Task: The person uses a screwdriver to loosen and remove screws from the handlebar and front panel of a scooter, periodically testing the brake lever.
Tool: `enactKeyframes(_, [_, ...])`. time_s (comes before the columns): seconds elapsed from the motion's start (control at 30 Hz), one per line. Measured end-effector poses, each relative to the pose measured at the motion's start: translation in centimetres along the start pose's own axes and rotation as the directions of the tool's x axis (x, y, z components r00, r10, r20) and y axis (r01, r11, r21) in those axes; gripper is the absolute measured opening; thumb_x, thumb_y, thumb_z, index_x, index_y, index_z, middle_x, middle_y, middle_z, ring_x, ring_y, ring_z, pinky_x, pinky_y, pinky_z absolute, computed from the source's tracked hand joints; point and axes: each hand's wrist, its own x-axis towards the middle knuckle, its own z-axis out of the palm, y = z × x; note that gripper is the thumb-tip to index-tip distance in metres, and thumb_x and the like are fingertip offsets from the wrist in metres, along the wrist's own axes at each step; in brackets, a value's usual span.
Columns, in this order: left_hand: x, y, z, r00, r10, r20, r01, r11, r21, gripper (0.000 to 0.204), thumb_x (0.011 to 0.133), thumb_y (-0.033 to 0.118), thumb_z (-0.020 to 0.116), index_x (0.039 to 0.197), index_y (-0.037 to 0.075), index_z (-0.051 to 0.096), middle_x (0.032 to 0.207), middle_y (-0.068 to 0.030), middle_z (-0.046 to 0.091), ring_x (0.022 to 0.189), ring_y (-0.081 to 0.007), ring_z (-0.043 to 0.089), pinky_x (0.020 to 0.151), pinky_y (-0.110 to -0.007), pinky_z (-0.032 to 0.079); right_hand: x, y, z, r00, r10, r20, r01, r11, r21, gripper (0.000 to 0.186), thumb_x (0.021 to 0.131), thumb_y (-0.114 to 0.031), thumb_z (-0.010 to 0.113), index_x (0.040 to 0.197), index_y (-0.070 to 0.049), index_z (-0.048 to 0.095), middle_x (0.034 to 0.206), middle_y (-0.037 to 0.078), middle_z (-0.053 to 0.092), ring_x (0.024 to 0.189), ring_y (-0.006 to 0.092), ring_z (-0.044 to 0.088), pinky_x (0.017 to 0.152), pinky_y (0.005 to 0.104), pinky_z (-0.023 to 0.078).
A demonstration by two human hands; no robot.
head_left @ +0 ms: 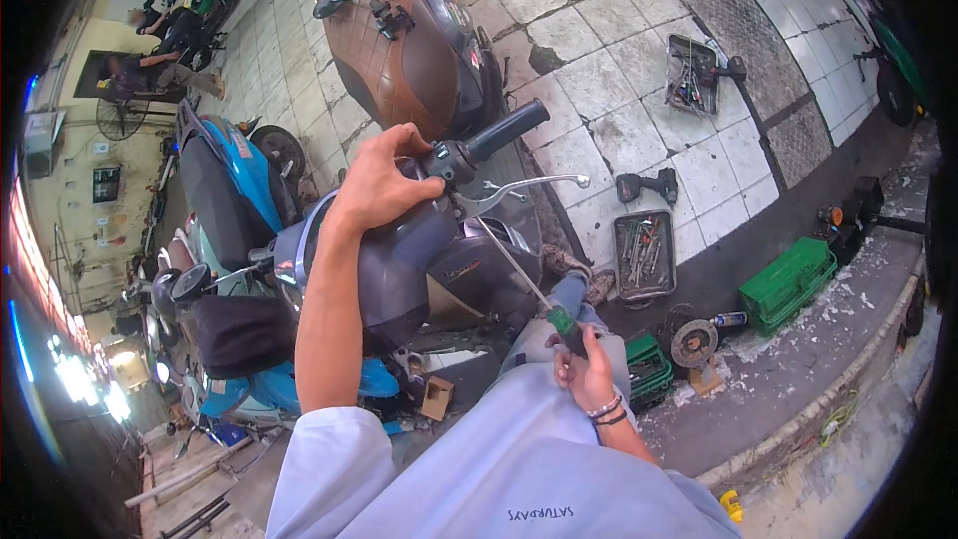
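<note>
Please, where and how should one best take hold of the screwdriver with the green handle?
Probably by the thick green handle, coming from the lower right, as the right hand does. The screwdriver slants, its handle at the lower end and its thin shaft running up and left toward the silver lever.

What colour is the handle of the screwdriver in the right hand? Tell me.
The screwdriver handle is green near the shaft; the head view shows it.

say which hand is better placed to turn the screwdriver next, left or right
Right, most likely: the right hand holds the green-handled screwdriver, its shaft angled up toward the base of the brake lever. The left hand is occupied at the handlebar switch housing.
</note>
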Motion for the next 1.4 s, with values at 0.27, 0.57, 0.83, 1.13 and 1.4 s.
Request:
enactKeyframes(0.27, [-0.1, 0.1, 0.2, 0.999, -0.040, -0.010, 0.040, 0.999, -0.019, 0.050, 0.069, 0.023, 0.086, 0.109, -0.004, 0.071, 0.109, -0.0195, 0.075, 0.102, -0.0329, 0.072, 0.095, -0.041, 0.054, 1.8, 0.6, -2.8, 0.986, 0.036, 0.165, -0.036, 0.999, -0.007, 0.033, 0.112, -0.039, 0.060, 0.134, -0.016, 0.053, 0.118, 0.010, 0.064, 0.072, 0.0141, 0.055, 0.057, 0.0284, 0.041])
enactKeyframes(0.57, [0.1, 0.1, -0.2, 0.987, -0.142, 0.068, 0.150, 0.980, -0.130, 0.046, 0.071, 0.018, 0.085, 0.107, -0.005, 0.069, 0.104, -0.0183, 0.075, 0.102, -0.0261, 0.072, 0.094, -0.037, 0.054, 1.9, 0.2, -2.2, 0.991, -0.082, 0.102, 0.077, 0.996, 0.050, 0.026, 0.110, -0.031, 0.065, 0.123, -0.011, 0.054, 0.103, 0.011, 0.066, 0.067, 0.0117, 0.055, 0.053, 0.0273, 0.042])
enactKeyframes(0.83, [-0.1, 0.4, 0.1, 0.999, -0.041, -0.009, 0.039, 0.992, -0.122, 0.044, 0.072, 0.018, 0.085, 0.106, -0.007, 0.075, 0.098, -0.0173, 0.078, 0.092, -0.0243, 0.072, 0.090, -0.037, 0.056, 1.8, -0.1, -2.3, 0.992, -0.064, 0.104, 0.061, 0.998, 0.035, 0.022, 0.110, -0.027, 0.065, 0.121, -0.011, 0.054, 0.105, 0.011, 0.067, 0.067, 0.0115, 0.056, 0.055, 0.0271, 0.044])
enactKeyframes(1.13, [0.1, 0.6, -0.1, 0.996, -0.086, 0.015, 0.087, 0.993, -0.081, 0.045, 0.072, 0.020, 0.085, 0.108, -0.006, 0.075, 0.097, -0.0179, 0.078, 0.090, -0.0240, 0.073, 0.089, -0.036, 0.056, 2.4, 0.6, -3.9, 0.989, -0.131, 0.063, 0.134, 0.989, -0.057, 0.029, 0.111, -0.034, 0.064, 0.130, -0.013, 0.057, 0.099, 0.009, 0.069, 0.064, 0.0117, 0.056, 0.053, 0.0287, 0.043])
enactKeyframes(1.4, [0.1, 0.2, -0.3, 0.997, -0.076, 0.013, 0.076, 0.996, -0.043, 0.044, 0.072, 0.019, 0.084, 0.106, -0.006, 0.075, 0.097, -0.0179, 0.078, 0.090, -0.0236, 0.072, 0.089, -0.035, 0.056, 2.0, -1.2, -1.4, 0.997, 0.048, 0.060, -0.046, 0.999, -0.025, 0.050, 0.112, -0.057, 0.053, 0.120, -0.009, 0.063, 0.088, 0.008, 0.068, 0.059, 0.0100, 0.053, 0.051, 0.0270, 0.040])
